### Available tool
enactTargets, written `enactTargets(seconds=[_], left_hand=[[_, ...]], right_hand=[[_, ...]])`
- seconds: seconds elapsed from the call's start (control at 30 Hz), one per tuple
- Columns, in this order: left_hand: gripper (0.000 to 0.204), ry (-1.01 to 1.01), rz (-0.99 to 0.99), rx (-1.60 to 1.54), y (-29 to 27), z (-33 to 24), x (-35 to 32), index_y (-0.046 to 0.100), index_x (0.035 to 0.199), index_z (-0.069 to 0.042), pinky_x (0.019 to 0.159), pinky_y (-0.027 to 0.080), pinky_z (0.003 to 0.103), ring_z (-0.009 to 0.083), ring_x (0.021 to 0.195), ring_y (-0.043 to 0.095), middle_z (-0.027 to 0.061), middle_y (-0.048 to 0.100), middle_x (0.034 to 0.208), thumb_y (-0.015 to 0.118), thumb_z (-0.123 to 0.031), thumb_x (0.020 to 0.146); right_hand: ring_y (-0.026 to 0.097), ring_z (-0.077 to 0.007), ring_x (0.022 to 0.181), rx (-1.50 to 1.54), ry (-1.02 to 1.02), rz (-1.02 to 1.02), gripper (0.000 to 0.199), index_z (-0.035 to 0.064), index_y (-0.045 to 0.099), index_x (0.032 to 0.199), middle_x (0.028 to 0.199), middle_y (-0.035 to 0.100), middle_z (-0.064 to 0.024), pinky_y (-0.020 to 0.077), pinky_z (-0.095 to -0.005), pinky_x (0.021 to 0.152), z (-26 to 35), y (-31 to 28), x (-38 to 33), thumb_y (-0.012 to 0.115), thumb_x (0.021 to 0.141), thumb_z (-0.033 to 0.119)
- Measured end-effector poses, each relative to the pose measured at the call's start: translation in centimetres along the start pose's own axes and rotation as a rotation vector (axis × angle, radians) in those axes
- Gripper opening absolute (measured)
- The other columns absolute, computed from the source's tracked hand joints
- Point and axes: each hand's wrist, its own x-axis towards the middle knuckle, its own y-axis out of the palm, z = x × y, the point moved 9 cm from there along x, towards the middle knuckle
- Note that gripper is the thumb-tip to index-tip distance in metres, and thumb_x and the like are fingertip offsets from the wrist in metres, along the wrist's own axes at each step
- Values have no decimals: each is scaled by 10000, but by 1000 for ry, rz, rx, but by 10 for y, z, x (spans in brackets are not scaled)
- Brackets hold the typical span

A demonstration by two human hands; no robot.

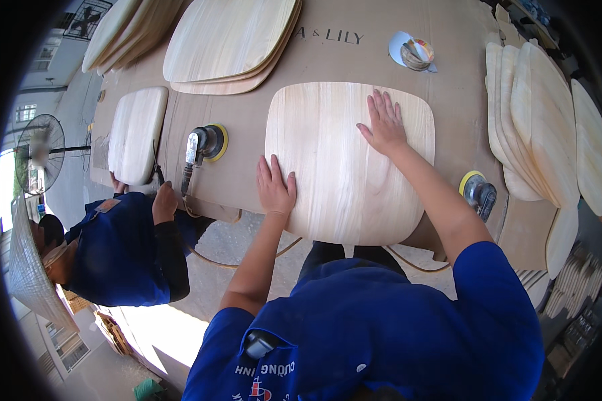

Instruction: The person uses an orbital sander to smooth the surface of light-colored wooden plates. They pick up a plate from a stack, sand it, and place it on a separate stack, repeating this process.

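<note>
On the brown workbench (354, 63), a pale rounded wooden panel (349, 160) is being held flat under both bare hands, its near edge hanging slightly over the bench's front edge. The left hand (275, 187) is being pressed palm-down on the panel's lower left border, fingers straight and close together, clamped on nothing. The right hand (383, 122) is being laid flat near the panel's upper right corner, fingers slightly spread. Judging by this, the surface is being felt over or steadied rather than sanded, since neither hand is gripping a tool. A sander with a yellow pad (478, 192) is lying just beside the panel's right edge, near the right forearm; any further smoothing would call for the right hand to be lifted off and that tool to be taken up while the left keeps the panel from sliding. To the left, a second sander (204, 146) is lying on the bench, and a smaller panel (137, 134) is being handled by a co-worker in blue. Stacks of similar panels (542, 127) are being stored at the right and at the far side (231, 43)
</note>
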Motion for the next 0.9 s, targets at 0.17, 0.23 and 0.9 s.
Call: enactTargets(seconds=[0.17,0.23,0.9], left_hand=[[558,-107,-69,-9,4,19,-4,413,1373,6,1071,291,516,434,1302,373,259,406,1408,528,-260,896],[531,-158,-116,0,3,28,-7,432,1353,7,1072,288,517,431,1296,381,259,422,1393,525,-252,899],[481,-243,-119,38,0,30,-3,514,1241,28,1063,291,531,474,1272,366,288,407,1380,554,-286,879]], right_hand=[[54,-319,1468,31,-169,-4,772,34,204,1499,1587,109,-128,96,-488,1178,67,15,22,447,935,502],[91,-350,1457,68,-275,-42,757,0,236,1472,1575,132,-151,124,-508,1170,99,14,12,463,936,483],[102,-314,1458,93,-175,-14,771,65,227,1493,1581,148,-85,132,-463,1183,65,0,72,442,933,549]])
